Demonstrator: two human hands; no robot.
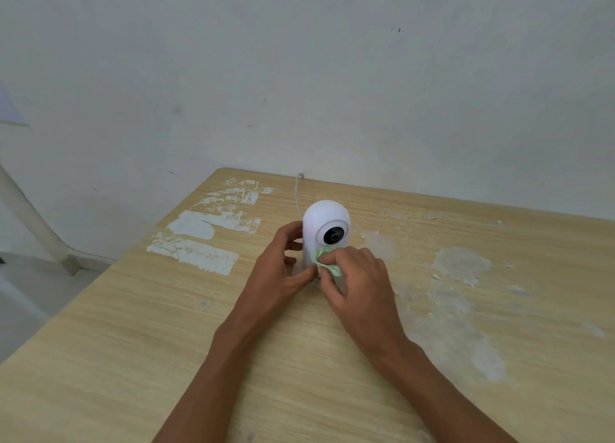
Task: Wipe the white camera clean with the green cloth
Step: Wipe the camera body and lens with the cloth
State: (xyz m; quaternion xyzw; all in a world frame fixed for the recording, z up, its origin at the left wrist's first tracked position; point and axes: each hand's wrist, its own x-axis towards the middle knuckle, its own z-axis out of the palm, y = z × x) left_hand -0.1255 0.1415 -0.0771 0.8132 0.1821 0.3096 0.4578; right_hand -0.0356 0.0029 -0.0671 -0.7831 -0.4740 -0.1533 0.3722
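Two hands on a white camera, cloth at its base.

Both forearms reach in from 6 o'clock across the worn wooden table [299,359]. Right hand [357,276] has fingers bunched, pinching the green cloth [327,263] against the lower front of the white camera [324,223], just under the dark lens. Left hand [283,266], at the camera's 9 o'clock, has fingers curled loosely round its side. A white cable [297,193] leaves toward 12 o'clock, to the wall [299,76].

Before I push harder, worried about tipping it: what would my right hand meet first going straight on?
The right hand, holding the cloth, would likely press straight into the camera.
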